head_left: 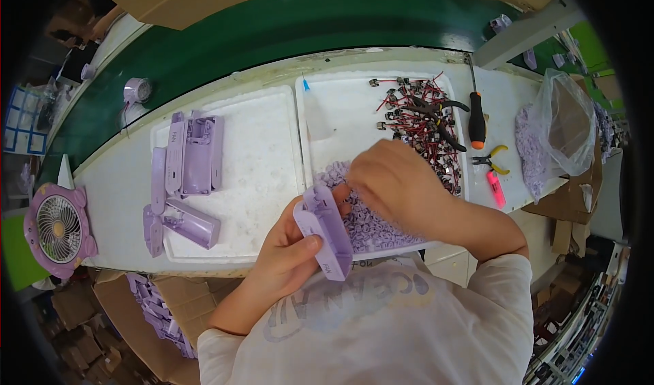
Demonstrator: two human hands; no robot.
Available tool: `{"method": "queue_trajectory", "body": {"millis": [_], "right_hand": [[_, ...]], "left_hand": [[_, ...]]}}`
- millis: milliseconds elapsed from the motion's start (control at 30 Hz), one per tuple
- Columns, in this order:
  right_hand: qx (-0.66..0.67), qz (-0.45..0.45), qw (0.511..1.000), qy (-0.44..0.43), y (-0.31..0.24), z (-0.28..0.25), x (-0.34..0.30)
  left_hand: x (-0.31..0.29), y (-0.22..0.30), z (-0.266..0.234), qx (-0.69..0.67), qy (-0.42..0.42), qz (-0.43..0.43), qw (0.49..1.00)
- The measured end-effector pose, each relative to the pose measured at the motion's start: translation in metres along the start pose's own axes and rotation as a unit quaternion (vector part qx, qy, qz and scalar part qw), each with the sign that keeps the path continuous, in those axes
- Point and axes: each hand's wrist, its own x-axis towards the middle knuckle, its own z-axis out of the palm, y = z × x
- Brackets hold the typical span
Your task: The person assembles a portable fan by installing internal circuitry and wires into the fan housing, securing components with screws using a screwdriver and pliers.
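My left hand (289, 254) is wrapped round a long lilac plastic housing (330, 238), its hollow side facing up and its thumb on the near side wall. My right hand (390, 175) hovers just beyond the housing's upper end, fingers curled together. Whatever those fingers pinch, if anything, is hidden. Beneath the right hand spreads a heap of small lilac plastic pieces (378, 232) in a white foam tray (347, 88). Small metal components with red and black wires (415, 122) lie in the same tray, on its right side.
More lilac housings (197, 157) rest on a second white tray (262, 150) at left. Black-handled pliers (436, 112) lie over the wired parts; a screwdriver (476, 120), yellow-handled cutters (497, 161) and a pink marker (496, 189) are at right. A fan (58, 229) stands far left.
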Motion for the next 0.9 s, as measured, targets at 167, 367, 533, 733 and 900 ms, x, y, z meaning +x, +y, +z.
{"method": "queue_trajectory", "body": {"millis": [167,367,533,733,900], "right_hand": [[0.043,-0.06,0.996,0.045,-0.006,0.001,-0.006],[0.083,-0.037,0.995,0.038,-0.011,-0.003,-0.011],[0.053,-0.026,0.996,0.074,-0.012,-0.008,-0.015],[0.166,-0.037,0.977,0.125,-0.028,-0.004,-0.015],[0.194,-0.045,0.966,0.166,-0.032,0.001,-0.016]], "left_hand": [[0.002,0.001,-0.002,-0.006,-0.017,-0.015,1.0],[0.002,-0.002,-0.004,-0.028,-0.014,-0.017,0.999],[0.003,-0.003,0.002,-0.02,-0.048,-0.003,0.999],[0.008,-0.008,0.002,0.139,-0.076,0.106,0.982],[0.017,-0.017,0.009,0.241,-0.158,0.233,0.929]]}}
